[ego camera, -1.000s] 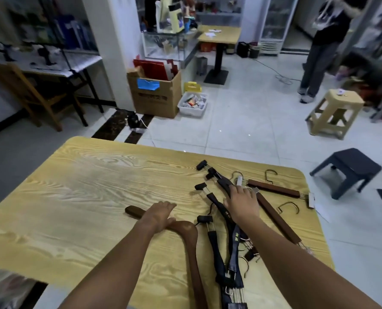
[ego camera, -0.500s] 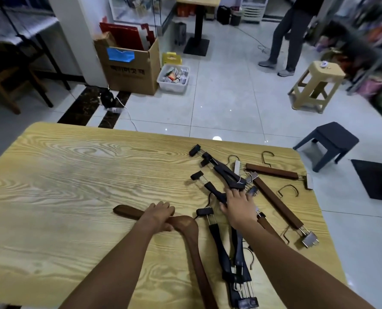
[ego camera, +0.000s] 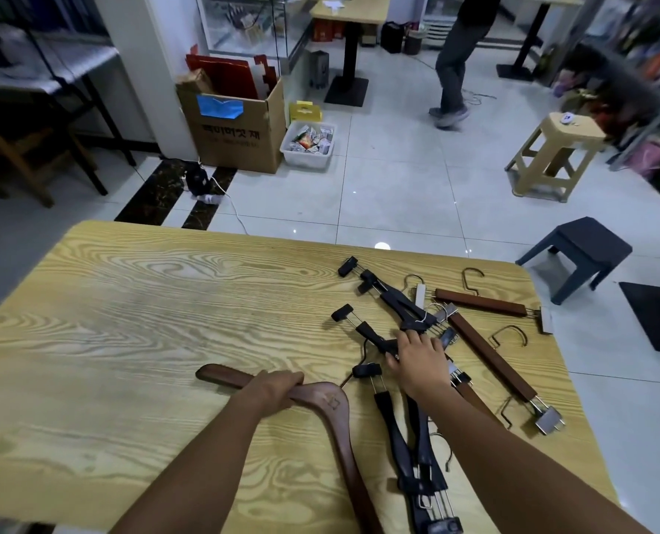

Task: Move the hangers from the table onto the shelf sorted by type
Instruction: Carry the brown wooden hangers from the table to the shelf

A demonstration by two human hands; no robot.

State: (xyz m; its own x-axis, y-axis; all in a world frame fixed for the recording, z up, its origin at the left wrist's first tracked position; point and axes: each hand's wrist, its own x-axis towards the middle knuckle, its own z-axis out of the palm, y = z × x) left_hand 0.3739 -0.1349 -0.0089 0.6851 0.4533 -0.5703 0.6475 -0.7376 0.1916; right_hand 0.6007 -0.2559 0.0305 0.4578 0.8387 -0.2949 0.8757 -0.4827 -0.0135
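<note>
Left grip: the left hand (ego camera: 272, 387) has its fingers curled over one arm of the curved wooden hanger (ego camera: 332, 410), just beside the bend, and holds it.
Right grip: the right hand (ego camera: 421, 360) lies on the black clip hangers (ego camera: 397, 429) with its fingertips bent down onto them. Whether it clasps one cannot be told.
Table: the pale wood-grain table (ego camera: 128, 321) carries all the hangers on its right half.
Person: a standing person (ego camera: 455, 63) is on the tiled floor well beyond the far edge, seen from the waist down.
Box: an open cardboard box (ego camera: 240, 129) with a blue patch stands on the floor beyond the far left corner.
Stools: a beige stool (ego camera: 555, 152) and a dark stool (ego camera: 579, 252) stand on the floor past the far right corner.
Bin: a white bin (ego camera: 309, 144) of small packets sits just beside the box.
Curved wooden hanger: it lies flat near the middle of the near edge. One arm points left and the other runs down to the near edge.
Black clip hangers: these lie in a crossed pile, running from near the far edge down to the near edge.
Brown bar hangers: one straight brown bar hanger (ego camera: 478, 302) with metal clips lies by the far right corner. Another (ego camera: 490, 360) lies slanted along the right edge, and a third is partly hidden under the right forearm.
</note>
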